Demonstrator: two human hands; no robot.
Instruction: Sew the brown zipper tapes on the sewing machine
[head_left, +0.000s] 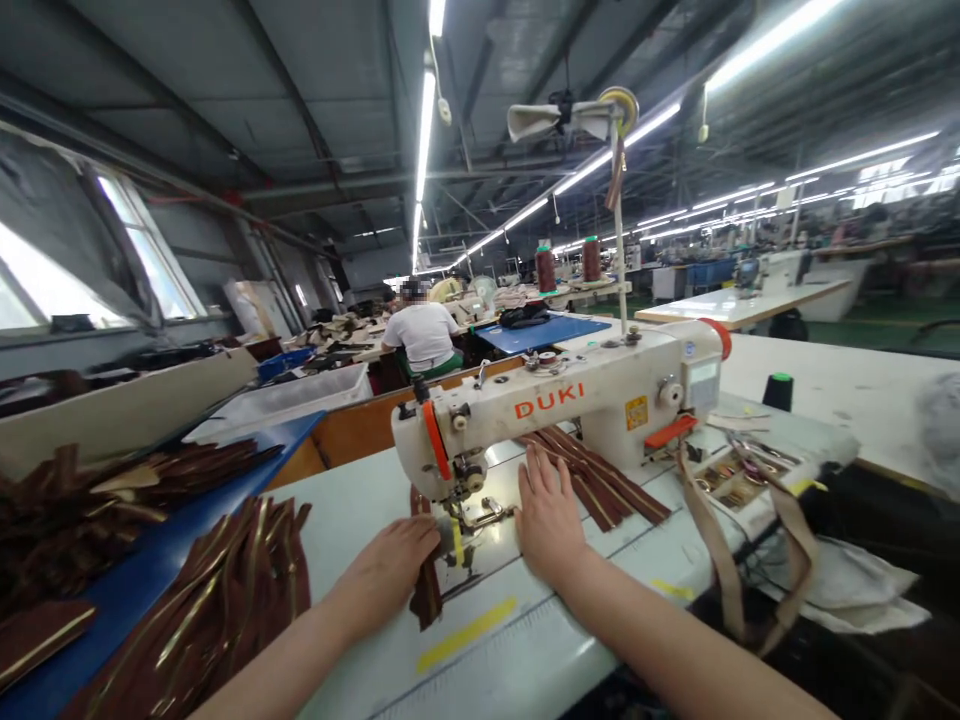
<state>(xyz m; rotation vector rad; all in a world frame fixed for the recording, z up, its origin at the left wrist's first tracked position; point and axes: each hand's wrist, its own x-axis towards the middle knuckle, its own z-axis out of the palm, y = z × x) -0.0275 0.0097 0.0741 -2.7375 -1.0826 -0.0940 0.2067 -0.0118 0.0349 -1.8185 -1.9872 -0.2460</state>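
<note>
My left hand (pixel 394 568) lies over a brown zipper strip (pixel 427 598) left of the needle area, its fingers closed together on the strip. The strip runs under the hand along the left side of the sewing machine's (pixel 555 395) head, and its near end lies on the table. Flat on the bed right of the presser foot (pixel 484 514) rests my right hand (pixel 551 508), fingers stretched out and slightly apart, with nothing visible in it. Just beyond its fingers, several brown zipper strips (pixel 600 475) lie under the machine arm.
Brown zipper strips hang in a heap (pixel 247 570) over the table's left edge, beside a blue surface (pixel 142 580) with more strips. At right stands a tray (pixel 742 480) of small parts, with beige straps (pixel 705 540) hanging down. A seated person (pixel 424 335) is ahead.
</note>
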